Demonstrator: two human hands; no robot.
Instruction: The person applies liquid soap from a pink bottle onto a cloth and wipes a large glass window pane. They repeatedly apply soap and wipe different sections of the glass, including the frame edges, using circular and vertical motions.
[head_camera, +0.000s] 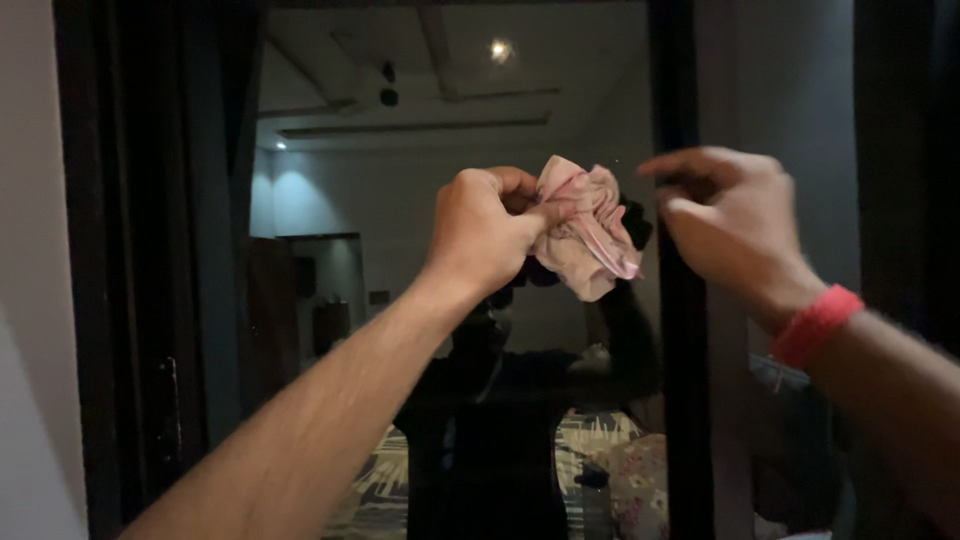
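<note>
Left forearm: nearest the lens, bare, rising from the bottom left corner up to the left hand (487, 232).
Left frame: dark upright (95, 300) well left of the left hand, beside a pale wall (25, 250) at the picture's edge.
Glass: dark pane (340, 200) behind both hands, mirroring a dim room with a ceiling light (500, 50) above the left hand and a patterned bedspread (385, 480) far below it.
Left hand: raised in front of the glass, clenched, thumb and fingers pinching the left edge of the cloth (585, 230).
Cloth: pink, crumpled into a wad, held up against the glass, touching the left hand on its right side and lying between the two hands.
Reflection: a dark figure (510, 420) below the cloth, arm lifted toward it; details too dim to tell.
Middle bar: dark upright (680, 400) running down just right of the cloth, behind the right hand (730, 220).
Right hand: blurred, fingers loosely spread and pointing left, near the cloth but apart from it, holding nothing.
Band: red wristband (815, 325) on the right wrist, below and right of that hand.
</note>
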